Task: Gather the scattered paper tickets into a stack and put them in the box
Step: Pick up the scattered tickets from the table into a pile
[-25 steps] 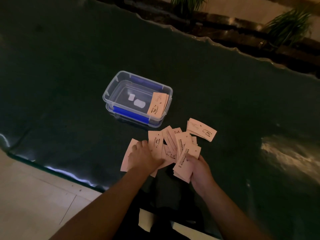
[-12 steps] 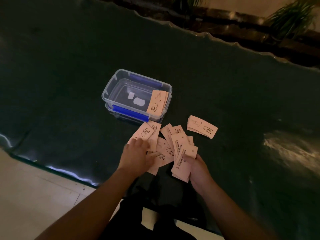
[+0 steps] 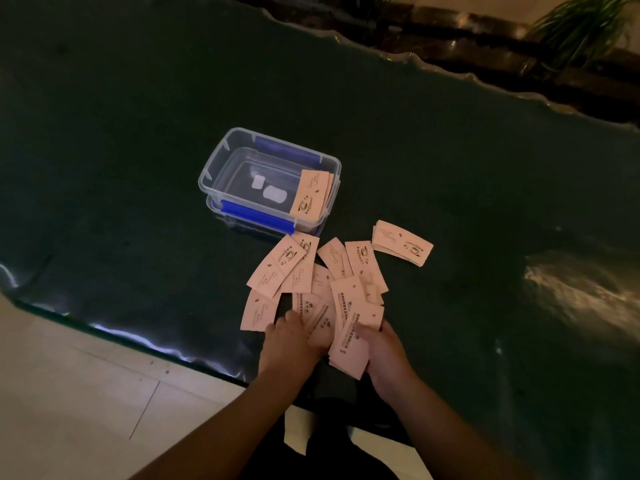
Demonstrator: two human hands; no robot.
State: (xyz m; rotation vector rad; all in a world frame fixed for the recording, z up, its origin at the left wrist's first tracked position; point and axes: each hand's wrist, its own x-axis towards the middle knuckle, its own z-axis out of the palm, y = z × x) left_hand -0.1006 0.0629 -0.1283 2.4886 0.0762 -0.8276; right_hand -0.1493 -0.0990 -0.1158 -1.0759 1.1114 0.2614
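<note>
My right hand (image 3: pixel 382 351) grips a thick bundle of paper tickets (image 3: pixel 351 344), thumb on top and fingers curled underneath, at the near edge of the dark green table (image 3: pixel 485 168). My left hand (image 3: pixel 289 337) lies beside it, palm down, its fingers on the loose tickets between the two hands; whether they pinch one or only press on it I cannot tell. More pink tickets (image 3: pixel 298 268) fan out just beyond my hands, overlapping each other, some showing a coffee cup print. A small separate stack (image 3: pixel 401 242) lies to the right of that spread, apart from it. The clear plastic box (image 3: pixel 221 164) with blue clips stands open just beyond the tickets, and a few tickets (image 3: pixel 310 195) lean against its right inner wall. Two white labels show on the box floor.
</note>
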